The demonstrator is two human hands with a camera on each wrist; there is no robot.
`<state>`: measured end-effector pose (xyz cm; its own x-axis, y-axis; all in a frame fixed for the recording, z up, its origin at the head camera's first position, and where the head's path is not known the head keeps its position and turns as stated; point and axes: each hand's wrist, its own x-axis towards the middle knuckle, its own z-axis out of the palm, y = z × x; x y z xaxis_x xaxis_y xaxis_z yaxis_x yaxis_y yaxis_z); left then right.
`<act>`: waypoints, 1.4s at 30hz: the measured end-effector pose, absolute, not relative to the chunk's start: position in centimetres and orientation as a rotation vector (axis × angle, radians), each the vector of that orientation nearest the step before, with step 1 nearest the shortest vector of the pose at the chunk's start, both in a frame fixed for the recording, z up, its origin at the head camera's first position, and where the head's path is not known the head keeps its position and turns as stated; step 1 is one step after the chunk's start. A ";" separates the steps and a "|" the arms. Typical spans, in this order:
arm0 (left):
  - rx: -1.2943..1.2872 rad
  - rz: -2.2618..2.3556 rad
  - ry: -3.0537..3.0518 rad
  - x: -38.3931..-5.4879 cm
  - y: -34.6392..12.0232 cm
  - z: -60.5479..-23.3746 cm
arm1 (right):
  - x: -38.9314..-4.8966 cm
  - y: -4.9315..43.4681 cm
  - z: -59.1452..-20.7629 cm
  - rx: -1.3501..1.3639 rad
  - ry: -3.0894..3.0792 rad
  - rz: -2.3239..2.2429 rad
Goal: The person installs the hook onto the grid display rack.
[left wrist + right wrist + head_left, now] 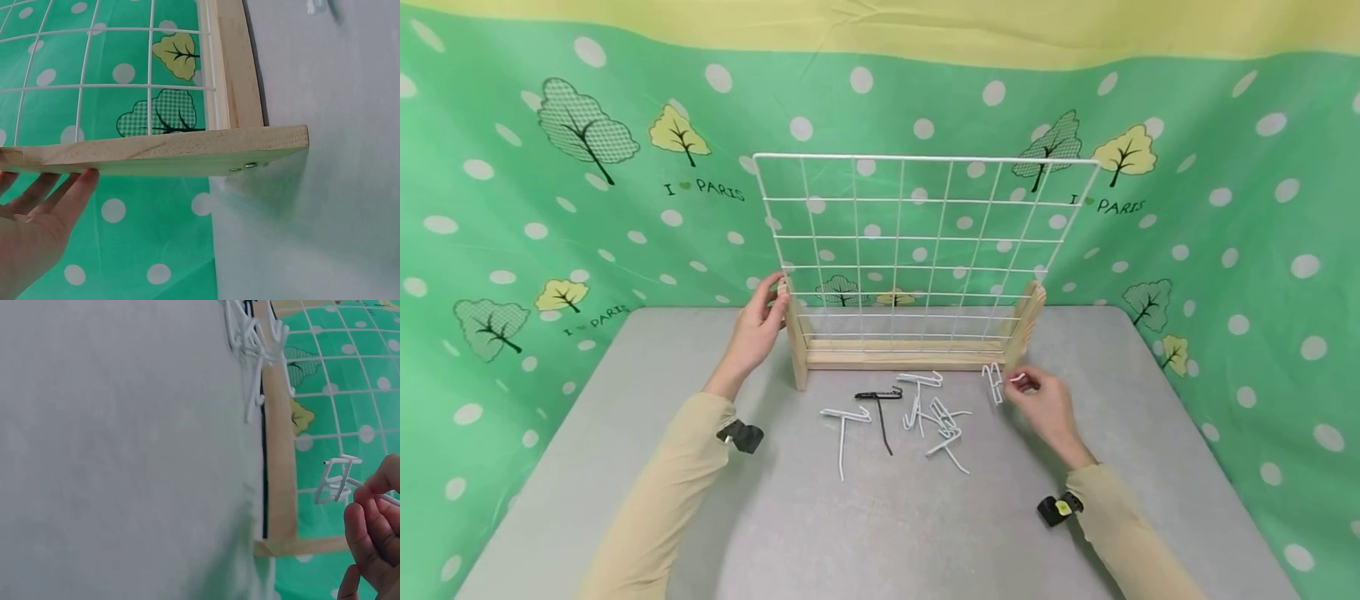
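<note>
A white wire grid panel (902,200) stands upright in a wooden stand (902,360). My left hand (760,323) is at the upper part of the stand's left side post (796,342); in the left wrist view its fairly straight fingers (81,190) touch the post's outer face. My right hand (1041,404) pinches the stem of a white wire display hook (996,385) between thumb and fingertips, near the stand's right post. In the right wrist view the hook's rectangular bracket end (337,480) points away from the fingers, in front of the grid.
On the grey table (865,533), before the stand, lie a black hook (883,421) and a white hook (842,442) to its left. Several more white hooks (942,417) lie in a tangled group right of the black one. A green polka-dot cloth (865,92) hangs behind the table.
</note>
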<state>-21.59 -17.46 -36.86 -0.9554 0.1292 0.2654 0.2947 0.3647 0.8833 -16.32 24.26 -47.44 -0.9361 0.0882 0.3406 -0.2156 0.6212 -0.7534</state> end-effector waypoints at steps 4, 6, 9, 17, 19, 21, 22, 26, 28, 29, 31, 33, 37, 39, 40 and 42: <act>-0.388 -1.667 -2.459 -22.5 -17.7 -37.8 | -15.8 24.9 -46.6 0.086 -2.463 1.175; -0.386 -1.672 -2.451 -23.1 -18.0 -38.6 | -15.6 25.2 -46.1 0.079 -2.445 1.154; -0.378 -1.663 -2.441 -23.8 -18.5 -39.7 | -15.2 25.4 -45.3 0.081 -2.426 1.115; -0.377 -1.617 -2.466 -23.8 -18.8 -40.3 | -14.8 25.7 -43.6 0.078 -2.361 1.063; -0.381 -1.607 -2.468 -23.8 -18.9 -40.2 | -14.9 25.7 -43.2 0.080 -2.340 1.070; -0.387 -1.598 -2.468 -23.8 -18.9 -40.1 | -14.9 25.7 -42.7 0.084 -2.324 1.075; -0.390 -1.597 -2.467 -23.8 -18.9 -40.1 | -15.0 25.7 -42.5 0.084 -2.319 1.075; -0.380 -1.599 -2.476 -23.8 -18.9 -40.2 | -15.1 25.6 -41.5 0.091 -2.295 1.083; -0.376 -1.607 -2.481 -23.7 -18.8 -40.3 | -15.2 25.6 -41.0 0.084 -2.289 1.081; -0.374 -1.608 -2.481 -23.6 -18.8 -40.4 | -15.2 25.6 -40.8 0.080 -2.287 1.081; -0.375 -1.630 -2.476 -23.2 -18.6 -40.1 | -15.2 25.5 -40.4 0.072 -2.290 1.078; -0.384 -1.647 -2.471 -22.5 -18.3 -39.1 | -15.3 25.4 -40.0 0.074 -2.290 1.073; -0.385 -1.668 -2.480 -22.2 -18.3 -38.5 | -15.6 25.2 -39.3 0.088 -2.264 1.088; -0.387 -1.656 -2.481 -22.8 -18.6 -39.2 | -15.9 25.1 -39.0 0.090 -2.241 1.097; -0.386 -1.655 -2.480 -23.2 -18.8 -39.6 | -16.0 25.1 -38.8 0.088 -2.231 1.101; -0.387 -1.652 -2.481 -23.5 -18.9 -40.0 | -16.1 25.0 -38.4 0.089 -2.214 1.105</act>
<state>-23.54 -18.95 -39.98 -0.9578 0.1369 0.2528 0.2860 0.3653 0.8859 -16.15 24.95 -38.41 -0.7839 0.2184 0.5812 -0.3331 0.6421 -0.6905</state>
